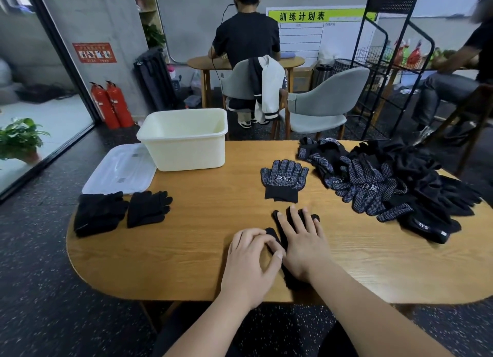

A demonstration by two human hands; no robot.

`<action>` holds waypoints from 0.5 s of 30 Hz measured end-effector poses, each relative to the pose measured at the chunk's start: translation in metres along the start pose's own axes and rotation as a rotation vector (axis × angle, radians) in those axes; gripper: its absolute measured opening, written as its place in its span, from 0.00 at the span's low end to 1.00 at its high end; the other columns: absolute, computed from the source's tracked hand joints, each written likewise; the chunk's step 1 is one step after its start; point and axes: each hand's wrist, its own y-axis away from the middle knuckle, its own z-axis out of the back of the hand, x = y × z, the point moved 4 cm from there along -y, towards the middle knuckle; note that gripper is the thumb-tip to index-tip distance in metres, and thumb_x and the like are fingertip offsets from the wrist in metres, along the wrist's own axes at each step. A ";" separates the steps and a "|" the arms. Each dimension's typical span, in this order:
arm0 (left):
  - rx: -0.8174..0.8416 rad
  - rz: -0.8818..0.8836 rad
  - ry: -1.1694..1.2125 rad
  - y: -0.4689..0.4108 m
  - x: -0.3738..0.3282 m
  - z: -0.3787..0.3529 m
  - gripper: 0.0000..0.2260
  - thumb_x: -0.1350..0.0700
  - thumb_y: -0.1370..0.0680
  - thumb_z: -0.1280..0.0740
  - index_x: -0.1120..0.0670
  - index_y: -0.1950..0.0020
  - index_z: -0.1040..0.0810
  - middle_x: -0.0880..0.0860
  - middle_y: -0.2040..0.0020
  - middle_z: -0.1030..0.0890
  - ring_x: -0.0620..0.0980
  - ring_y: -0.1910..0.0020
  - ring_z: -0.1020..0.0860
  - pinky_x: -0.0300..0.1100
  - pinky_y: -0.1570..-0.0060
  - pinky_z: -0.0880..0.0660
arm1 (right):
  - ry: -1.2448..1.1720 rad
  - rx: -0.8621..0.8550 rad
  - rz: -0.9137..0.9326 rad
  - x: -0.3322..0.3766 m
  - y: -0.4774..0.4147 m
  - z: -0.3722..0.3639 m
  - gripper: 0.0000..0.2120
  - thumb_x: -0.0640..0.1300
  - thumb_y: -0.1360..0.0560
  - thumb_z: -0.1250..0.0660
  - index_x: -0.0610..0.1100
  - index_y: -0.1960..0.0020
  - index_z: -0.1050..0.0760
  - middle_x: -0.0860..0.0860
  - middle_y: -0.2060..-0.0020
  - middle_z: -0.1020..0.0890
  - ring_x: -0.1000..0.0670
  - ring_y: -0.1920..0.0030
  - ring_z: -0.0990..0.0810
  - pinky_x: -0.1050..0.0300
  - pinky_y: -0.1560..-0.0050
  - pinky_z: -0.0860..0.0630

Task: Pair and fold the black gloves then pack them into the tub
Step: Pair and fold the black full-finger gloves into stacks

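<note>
Item: black glove (pixel 292 283), flat on table (pixel 186 250); long axis cuff-near, fingertips away. R hand (pixel 301 244) flat, pressing it. L hand (pixel 248 255) alongside, pinches thumb edge.

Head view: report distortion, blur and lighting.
Head view: wide-angle bending bows the table and tilts the door frame; the seated person at the right edge is smeared; light is soft, shadows faint; the black glove nearest the camera loses detail.
</note>
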 end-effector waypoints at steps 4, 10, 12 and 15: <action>0.017 0.015 -0.040 0.000 0.001 -0.002 0.16 0.40 0.17 0.41 0.41 0.32 0.23 0.34 0.34 0.29 0.39 0.29 0.35 0.47 0.27 0.34 | -0.061 -0.021 0.021 0.002 0.012 -0.006 0.36 0.72 0.19 0.62 0.59 0.15 0.63 0.51 0.15 0.62 0.45 0.16 0.65 0.43 0.17 0.61; 0.095 0.044 -0.121 0.000 -0.001 -0.006 0.27 0.38 0.18 0.41 0.41 0.19 0.39 0.35 0.28 0.31 0.40 0.25 0.40 0.45 0.21 0.42 | -0.373 -0.331 0.026 -0.040 0.035 0.014 0.24 0.53 0.15 0.43 0.50 0.21 0.31 0.54 0.20 0.35 0.48 0.20 0.36 0.48 0.20 0.38; 0.121 0.012 -0.181 -0.001 -0.003 -0.009 0.28 0.34 0.19 0.42 0.41 0.20 0.35 0.36 0.26 0.34 0.40 0.23 0.42 0.46 0.20 0.43 | -0.205 -0.195 0.056 -0.050 0.042 0.006 0.31 0.63 0.17 0.51 0.52 0.18 0.37 0.56 0.17 0.40 0.51 0.17 0.44 0.50 0.17 0.47; 0.139 -0.020 -0.246 0.000 -0.003 -0.015 0.29 0.32 0.19 0.44 0.42 0.21 0.32 0.37 0.24 0.36 0.41 0.21 0.45 0.46 0.19 0.45 | -0.135 -0.122 0.128 -0.056 0.048 -0.005 0.37 0.71 0.20 0.62 0.56 0.14 0.51 0.58 0.15 0.56 0.57 0.16 0.60 0.52 0.16 0.56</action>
